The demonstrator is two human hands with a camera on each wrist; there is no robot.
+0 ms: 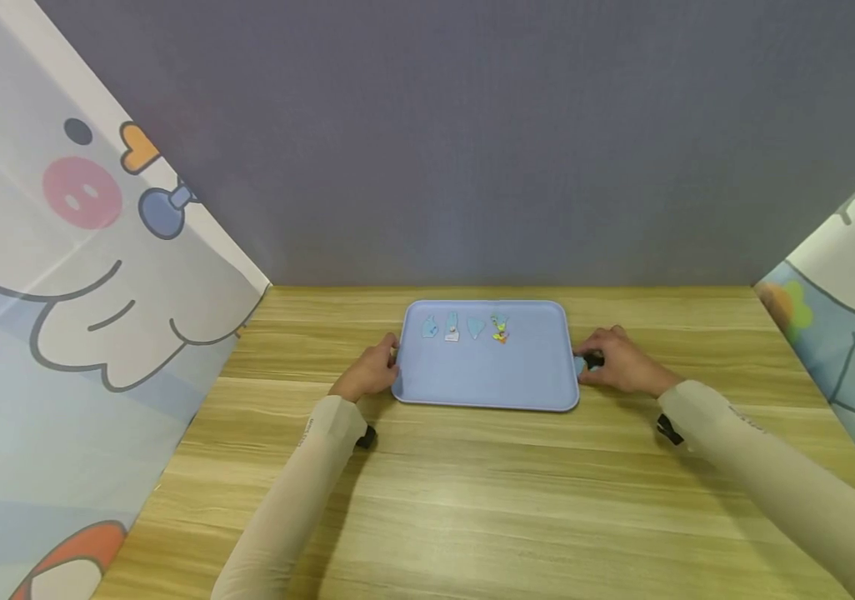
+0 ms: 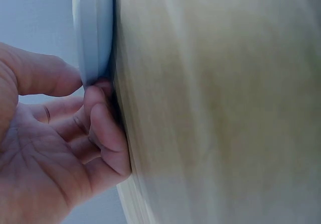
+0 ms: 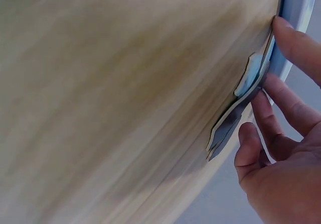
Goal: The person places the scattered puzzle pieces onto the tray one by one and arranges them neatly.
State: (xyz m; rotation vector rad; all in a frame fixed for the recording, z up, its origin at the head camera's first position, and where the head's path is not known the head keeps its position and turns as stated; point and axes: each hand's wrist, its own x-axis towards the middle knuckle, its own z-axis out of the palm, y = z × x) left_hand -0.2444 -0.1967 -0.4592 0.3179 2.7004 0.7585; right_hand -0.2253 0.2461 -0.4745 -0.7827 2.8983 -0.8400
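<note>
Woodgrain tabletop point(image 1: 457, 500) stretches out nearest you, and the pale blue tray point(image 1: 487, 379) sits on it between your two hands. Your left hand point(image 1: 371, 371) grips the tray's left rim, thumb and bent fingers narrow around the edge. If that side rises or jerks alone, the tray could tilt and let its load slide.

Your right hand point(image 1: 622, 365) is at the opposite rim, fingers bent about a few thin flat pieces, a dark-faced one point(image 3: 230, 126) and a light blue one point(image 3: 249, 76) among them. The fingertips touch them, but you can't tell from these views whether they are pinched or merely touched. They look thin enough to slip, fan apart or get caught under the rim if you press sideways.

Toward the tray's far side, four small cutouts lie in a row: two light blue ones, a heart-like one point(image 1: 476, 327) and a yellow-and-orange patterned one point(image 1: 500, 328). A bump could knock them askew, since nothing visible pins them. Behind stands the grey partition point(image 1: 472, 150).
</note>
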